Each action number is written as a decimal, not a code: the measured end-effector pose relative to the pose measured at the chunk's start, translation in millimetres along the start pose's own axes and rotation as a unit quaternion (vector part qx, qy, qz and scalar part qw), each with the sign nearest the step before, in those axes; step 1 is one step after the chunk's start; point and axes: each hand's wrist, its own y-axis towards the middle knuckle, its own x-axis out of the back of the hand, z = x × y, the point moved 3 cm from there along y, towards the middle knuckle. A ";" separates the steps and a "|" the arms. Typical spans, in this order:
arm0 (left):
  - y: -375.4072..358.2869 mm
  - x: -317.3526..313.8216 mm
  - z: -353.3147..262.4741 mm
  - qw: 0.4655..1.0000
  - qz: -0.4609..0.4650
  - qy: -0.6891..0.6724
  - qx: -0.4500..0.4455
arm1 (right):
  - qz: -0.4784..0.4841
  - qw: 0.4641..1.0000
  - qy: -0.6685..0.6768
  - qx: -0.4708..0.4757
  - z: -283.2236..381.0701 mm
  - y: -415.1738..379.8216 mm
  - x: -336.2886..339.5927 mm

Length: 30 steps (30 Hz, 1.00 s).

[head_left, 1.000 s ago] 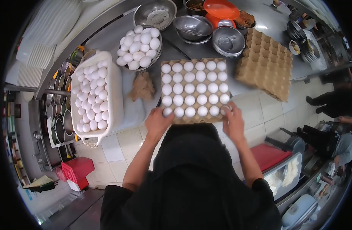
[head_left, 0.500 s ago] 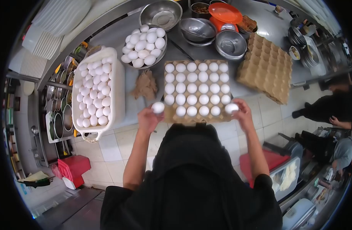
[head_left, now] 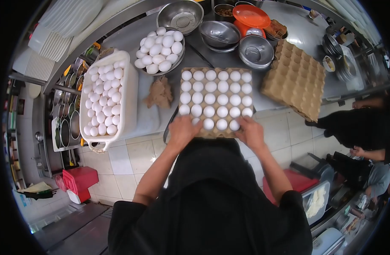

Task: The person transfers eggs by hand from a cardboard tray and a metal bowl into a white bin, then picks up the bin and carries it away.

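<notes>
From the white tub of eggs (head_left: 103,100) on the steel desk (head_left: 131,40) across to the cardboard egg tray (head_left: 215,102), the left hand (head_left: 183,129) and right hand (head_left: 249,131) rest curled over its near row, grip unclear, empty trays (head_left: 294,78) stacked beyond.

Both hands (head_left: 216,131) cover the egg tray's (head_left: 216,100) near row.

Pale floor tiles (head_left: 131,155) being lit from above, steel counter (head_left: 297,32) being crowded with bowls, a red stool (head_left: 78,180) being kept on the floor
</notes>
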 end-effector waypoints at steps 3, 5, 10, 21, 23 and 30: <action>1.5 -2.5 -2.2 1.000 0.000 0.026 0.004 | 0.015 1.000 0.025 0.007 -5.4 5.1 0.6; 4.2 -6.3 -0.4 0.999 0.000 0.040 0.000 | -0.005 0.983 0.183 -0.007 -22.2 4.7 -4.2; 16.2 -0.3 21.0 0.986 0.121 -0.107 0.032 | 0.024 0.684 0.711 -0.161 -50.1 6.1 17.6; 6.5 14.2 37.1 0.636 0.224 -0.738 -0.012 | 0.039 0.976 0.202 0.068 -5.6 25.7 13.0; 11.9 18.7 14.0 0.838 0.145 -0.508 -0.137 | 0.056 0.996 0.041 0.056 30.3 23.7 19.8; 10.4 -21.9 -29.3 0.940 0.112 0.146 -0.287 | 0.020 0.992 -0.114 0.045 45.4 16.4 -18.2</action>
